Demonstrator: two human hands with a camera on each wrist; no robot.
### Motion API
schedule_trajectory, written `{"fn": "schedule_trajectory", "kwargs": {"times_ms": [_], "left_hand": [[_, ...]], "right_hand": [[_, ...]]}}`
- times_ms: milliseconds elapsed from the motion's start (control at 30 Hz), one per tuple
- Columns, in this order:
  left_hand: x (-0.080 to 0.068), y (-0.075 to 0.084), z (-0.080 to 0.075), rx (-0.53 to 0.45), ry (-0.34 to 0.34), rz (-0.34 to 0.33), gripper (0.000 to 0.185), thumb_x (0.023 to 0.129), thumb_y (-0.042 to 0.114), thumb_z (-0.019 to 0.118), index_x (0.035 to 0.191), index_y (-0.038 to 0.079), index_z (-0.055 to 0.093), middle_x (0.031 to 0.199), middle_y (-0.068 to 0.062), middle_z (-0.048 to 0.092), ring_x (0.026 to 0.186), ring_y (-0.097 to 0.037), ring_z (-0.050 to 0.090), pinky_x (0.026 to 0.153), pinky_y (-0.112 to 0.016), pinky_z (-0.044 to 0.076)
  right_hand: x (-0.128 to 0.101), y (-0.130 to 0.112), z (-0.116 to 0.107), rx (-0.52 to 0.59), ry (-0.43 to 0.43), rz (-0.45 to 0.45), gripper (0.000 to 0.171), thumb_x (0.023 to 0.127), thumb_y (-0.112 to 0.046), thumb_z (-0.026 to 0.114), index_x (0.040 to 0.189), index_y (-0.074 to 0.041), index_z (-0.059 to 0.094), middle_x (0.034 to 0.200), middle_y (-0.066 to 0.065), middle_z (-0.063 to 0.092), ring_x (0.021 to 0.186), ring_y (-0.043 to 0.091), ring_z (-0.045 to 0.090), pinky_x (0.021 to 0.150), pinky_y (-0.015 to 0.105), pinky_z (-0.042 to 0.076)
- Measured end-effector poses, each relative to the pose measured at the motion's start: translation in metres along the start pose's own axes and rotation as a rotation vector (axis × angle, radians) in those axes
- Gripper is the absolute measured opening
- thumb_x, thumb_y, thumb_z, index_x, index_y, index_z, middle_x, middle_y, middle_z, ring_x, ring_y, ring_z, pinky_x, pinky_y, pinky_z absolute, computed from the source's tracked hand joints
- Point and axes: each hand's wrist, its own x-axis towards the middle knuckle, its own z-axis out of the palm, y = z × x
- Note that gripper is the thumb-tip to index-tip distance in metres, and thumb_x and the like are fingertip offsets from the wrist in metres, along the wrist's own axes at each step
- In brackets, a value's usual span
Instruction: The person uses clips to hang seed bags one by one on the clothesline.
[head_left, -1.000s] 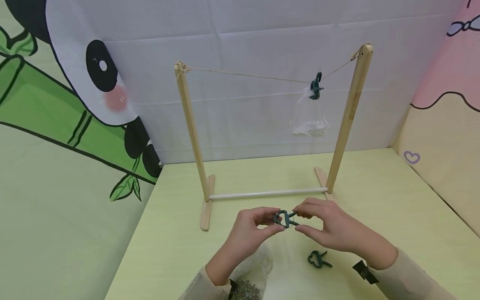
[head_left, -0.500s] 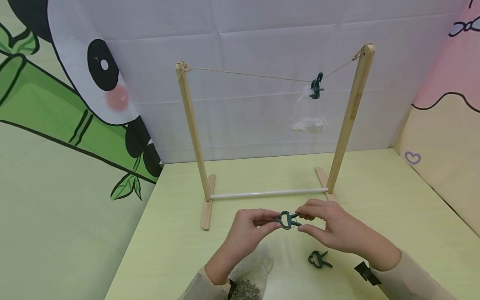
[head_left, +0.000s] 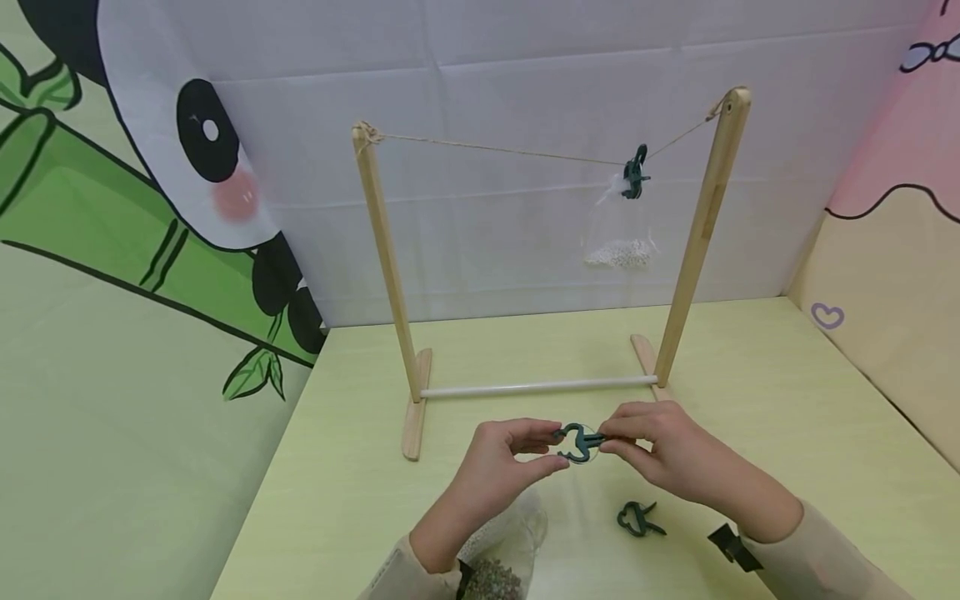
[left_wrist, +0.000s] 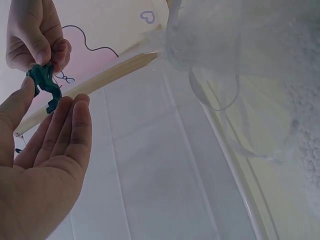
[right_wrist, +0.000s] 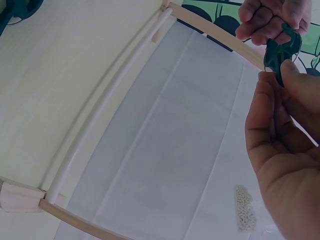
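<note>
Your left hand (head_left: 501, 454) and right hand (head_left: 670, 452) both pinch the small dark-green plastic clip (head_left: 578, 441) above the pale yellow-green table (head_left: 787, 417). Since a second ago, your right fingers have shifted onto its handles, its jaws turning toward your left hand, suggesting preparation to squeeze it open.

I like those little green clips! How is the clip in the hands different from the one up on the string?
The clip in the hands is low over the table, pinched between the left hand and right hand. The clip on the string hangs high on the wooden stand, untouched, gripping a clear bag of white beads. The held clip lies sideways; the hanging one stands upright. Both are dark green.
</note>
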Motion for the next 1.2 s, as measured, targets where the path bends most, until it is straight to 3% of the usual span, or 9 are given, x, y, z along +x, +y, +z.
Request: {"fn": "schedule_trajectory", "kwargs": {"times_ms": [167,433,633,800,967,1200], "left_hand": [[-0.003,-0.005,-0.006,0.052,-0.014,-0.059,0.042,0.089,0.017,0.083,0.128,0.012,0.071,0.108,0.004,0.073,0.100,-0.015,0.069,0.088,-0.033,0.056],[-0.008,-0.014,-0.017,0.188,-0.092,-0.135,0.050,0.088,0.024,0.084,0.134,0.012,0.066,0.115,0.005,0.071,0.110,-0.023,0.066,0.094,-0.035,0.053],[-0.011,-0.023,-0.028,0.274,-0.175,-0.129,0.053,0.087,0.025,0.084,0.134,0.009,0.066,0.121,-0.001,0.070,0.116,-0.029,0.064,0.098,-0.046,0.051],[-0.012,-0.031,-0.034,0.356,-0.210,-0.101,0.049,0.086,0.020,0.085,0.130,0.004,0.068,0.120,-0.009,0.071,0.116,-0.032,0.063,0.098,-0.046,0.050],[-0.013,-0.036,-0.037,0.381,-0.238,-0.100,0.049,0.086,0.017,0.085,0.128,0.000,0.067,0.119,-0.011,0.071,0.115,-0.036,0.063,0.098,-0.046,0.050],[-0.014,-0.044,-0.042,0.396,-0.284,-0.104,0.049,0.086,0.016,0.084,0.128,-0.003,0.067,0.118,-0.012,0.071,0.114,-0.030,0.065,0.097,-0.044,0.051]], "right_hand": [[-0.002,0.001,-0.001,-0.029,0.007,0.013,0.026,0.081,0.008,0.081,0.099,-0.010,0.076,0.092,-0.010,0.067,0.076,0.003,0.062,0.065,0.014,0.050],[-0.004,0.002,-0.002,-0.042,-0.003,0.026,0.025,0.081,0.007,0.081,0.098,-0.010,0.077,0.092,-0.010,0.067,0.076,0.003,0.063,0.066,0.014,0.050],[-0.005,0.002,-0.002,-0.030,-0.007,0.016,0.026,0.081,0.008,0.080,0.099,-0.010,0.076,0.091,-0.010,0.066,0.075,0.002,0.062,0.065,0.014,0.050],[-0.006,0.003,-0.001,-0.017,-0.013,0.000,0.027,0.081,0.008,0.080,0.099,-0.012,0.075,0.091,-0.010,0.066,0.075,0.002,0.061,0.065,0.014,0.050],[-0.007,0.003,-0.002,-0.013,-0.025,0.014,0.026,0.082,0.008,0.079,0.099,-0.011,0.075,0.091,-0.010,0.066,0.075,0.002,0.060,0.065,0.013,0.049],[-0.006,0.001,-0.003,-0.025,-0.035,0.025,0.024,0.082,0.008,0.079,0.098,-0.009,0.076,0.091,-0.009,0.066,0.074,0.001,0.060,0.065,0.013,0.049]]}}
